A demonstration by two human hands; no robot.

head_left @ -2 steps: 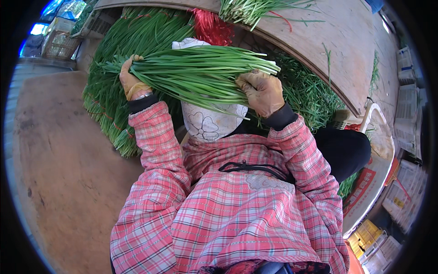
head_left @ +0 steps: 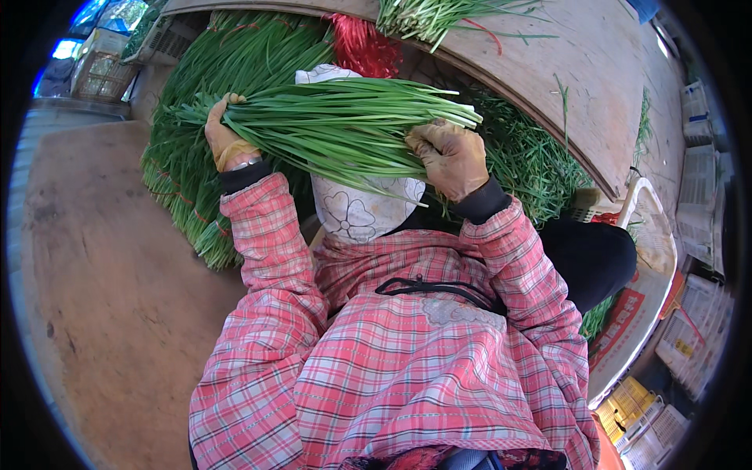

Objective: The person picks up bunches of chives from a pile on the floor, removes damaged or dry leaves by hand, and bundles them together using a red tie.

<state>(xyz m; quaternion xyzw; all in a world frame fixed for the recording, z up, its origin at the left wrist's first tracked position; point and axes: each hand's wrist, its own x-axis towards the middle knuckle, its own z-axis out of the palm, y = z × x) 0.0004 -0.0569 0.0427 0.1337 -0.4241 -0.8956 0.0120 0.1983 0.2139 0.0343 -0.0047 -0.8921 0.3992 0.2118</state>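
Observation:
A loose bunch of garlic chives [head_left: 337, 129] lies crosswise above my lap, leafy tips to the left and pale cut stems to the right. My left hand [head_left: 227, 139], in a yellowish glove, is closed around the leafy end; most of its fingers are hidden by leaves. At the stem end, my gloved right hand [head_left: 453, 160] has its fingers bent closed on the stems along the near edge. Beneath the bunch, a white cloth with a flower outline [head_left: 356, 207] covers my knee. Behind and left of it, many chive bundles [head_left: 235, 70] with red ties are heaped.
A wooden board [head_left: 572, 70] curves across the far right, with more chives [head_left: 423, 19] on it. Red ties [head_left: 364, 48] hang at its edge. Loose leaves [head_left: 525, 153] lie below. A white basket [head_left: 654, 223] stands right, near stacked crates [head_left: 697, 329]. A brown board [head_left: 117, 251] lies left.

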